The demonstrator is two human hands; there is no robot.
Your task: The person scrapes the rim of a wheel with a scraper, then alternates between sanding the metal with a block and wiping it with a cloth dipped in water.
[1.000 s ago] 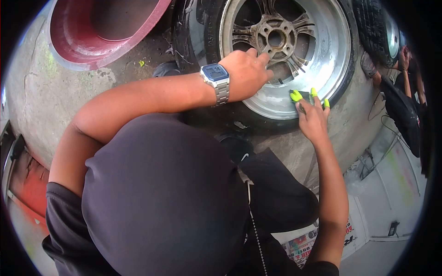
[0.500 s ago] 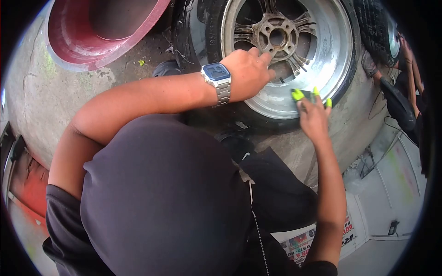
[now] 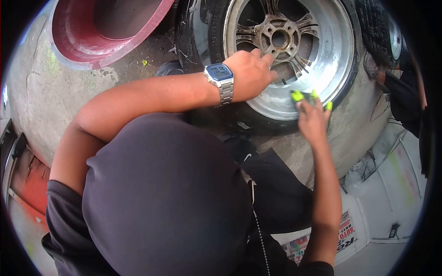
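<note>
An alloy wheel [image 3: 278,111] with a black tire [image 3: 212,41] around it lies on the concrete, its spokes deep inside the barrel. My left hand [image 3: 250,76], with a digital watch [image 3: 219,73] on the wrist, grips the near-left lip of the wheel, fingers bent over inside. Bright yellow-green coverings sit on the fingertips of my right hand [image 3: 313,120]. That hand presses a small dark piece, which looks like sandpaper, against the wheel's inner wall at the lower right. Its fingers hide most of the piece and are slightly blurred.
A dull red rim [image 3: 76,48] lies at the upper left. Another tire [image 3: 375,30] stands at the upper right, close to another person's leg [image 3: 400,92]. A printed sign sheet [image 3: 345,232] and pale panels [image 3: 391,184] lie at the lower right.
My right hand has shifted very slightly left along the inner wall. My left hand keeps its place on the wheel. The other person's arms at the right have mostly left the view.
</note>
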